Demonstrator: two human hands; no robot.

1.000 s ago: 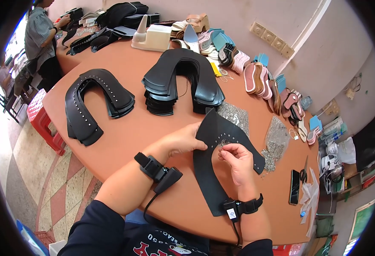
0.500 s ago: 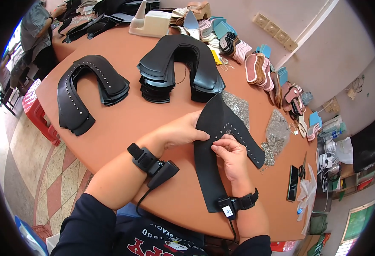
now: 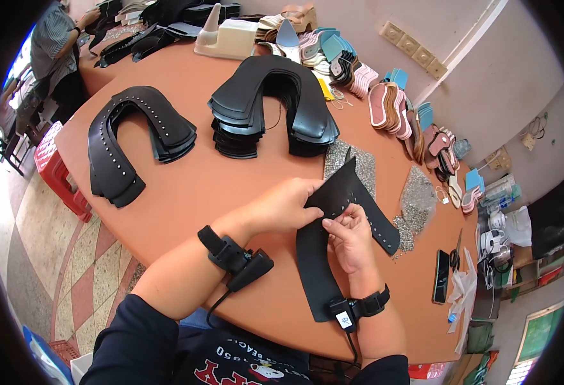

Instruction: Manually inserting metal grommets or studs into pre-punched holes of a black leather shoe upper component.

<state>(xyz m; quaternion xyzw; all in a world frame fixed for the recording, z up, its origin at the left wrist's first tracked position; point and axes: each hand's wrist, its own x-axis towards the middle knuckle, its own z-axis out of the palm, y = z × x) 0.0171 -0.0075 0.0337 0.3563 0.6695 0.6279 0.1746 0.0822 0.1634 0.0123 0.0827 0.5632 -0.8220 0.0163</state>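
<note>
Curving upward, strip (image 3: 314, 269) is gripped by left hand (image 3: 293, 206); right hand's (image 3: 351, 242) fingertips are closed at its edge, contents unclear.

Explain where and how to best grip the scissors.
Grip the scissors probably by the black handle loops, from above on the near side: the loops lie nearer, the blades point away. The smartphone lies close on the left and clear plastic at near right, crowding a sideways reach.
</note>
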